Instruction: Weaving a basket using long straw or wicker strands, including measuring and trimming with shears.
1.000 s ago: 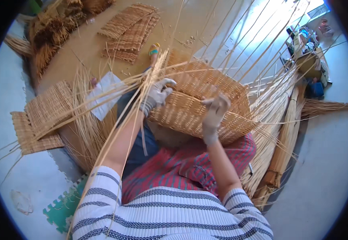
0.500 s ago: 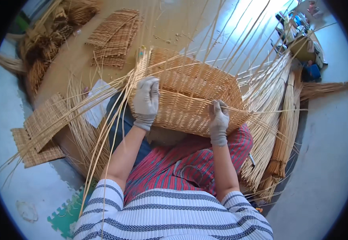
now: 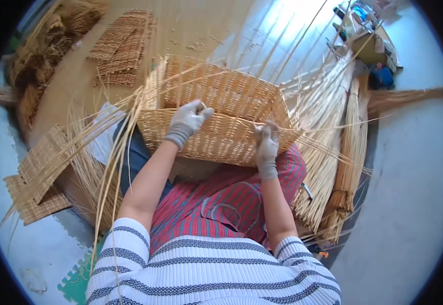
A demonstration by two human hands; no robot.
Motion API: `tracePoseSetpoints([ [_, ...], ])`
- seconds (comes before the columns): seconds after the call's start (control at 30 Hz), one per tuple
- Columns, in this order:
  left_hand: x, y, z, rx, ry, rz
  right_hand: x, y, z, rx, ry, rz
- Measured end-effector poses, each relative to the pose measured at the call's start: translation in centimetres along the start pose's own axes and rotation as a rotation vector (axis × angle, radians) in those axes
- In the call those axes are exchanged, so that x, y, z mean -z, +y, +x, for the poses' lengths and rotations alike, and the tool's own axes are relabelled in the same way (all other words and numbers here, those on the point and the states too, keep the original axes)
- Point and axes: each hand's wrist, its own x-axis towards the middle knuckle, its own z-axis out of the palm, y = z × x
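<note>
The smooth, shiny floor (image 3: pixel 404 203) spreads all around the basket (image 3: pixel 206 140). On the near side of the basket is the person's top (image 3: pixel 216 269), white and ribbed, with dark wavy stripes. The basket itself is right in front of the person. It is golden brown and bumpy, a woven box with slanted sides. Between the top and the basket is a red cloth (image 3: pixel 196 223) with thin stripes and soft folds. To the right of the basket lies a long, thick bundle of pale sticks (image 3: pixel 319 190). Bendy loose strips (image 3: pixel 141 99) fan out at the basket's left end. Rough, flat woven mats (image 3: pixel 124 46) lie past the basket, off to the left. The gloved left hand (image 3: pixel 188 120) is at the basket's near rim with fingers bent in; I can't tell if they pinch anything. The gloved right hand (image 3: pixel 267 145) is by the rim's right part. Its fingers are close together but blurry, so I can't tell if they are clamped.
</note>
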Motion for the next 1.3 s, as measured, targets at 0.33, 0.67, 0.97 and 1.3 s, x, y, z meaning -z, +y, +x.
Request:
tracePoseSetpoints([
  [0.33,-10.2,1.1,-4.1,-0.62,0.175,0.811,-5.0,-7.4,6.3,1.014,-0.269,-0.952],
  [0.67,-12.8,4.8,-2.7,-0.906,0.173,0.876,8.4,-8.6,2.8,0.247,0.01,-0.368],
  [0.97,-18.7,8.6,-2.7,-0.398,-0.141,1.045,6.6,-15.0,7.8,0.585,-0.02,-0.544],
  [1.3,-10.4,-0.7,-6.6,-0.773,-0.193,0.184,8.7,-5.8,2.2,0.609,-0.136,-1.227],
])
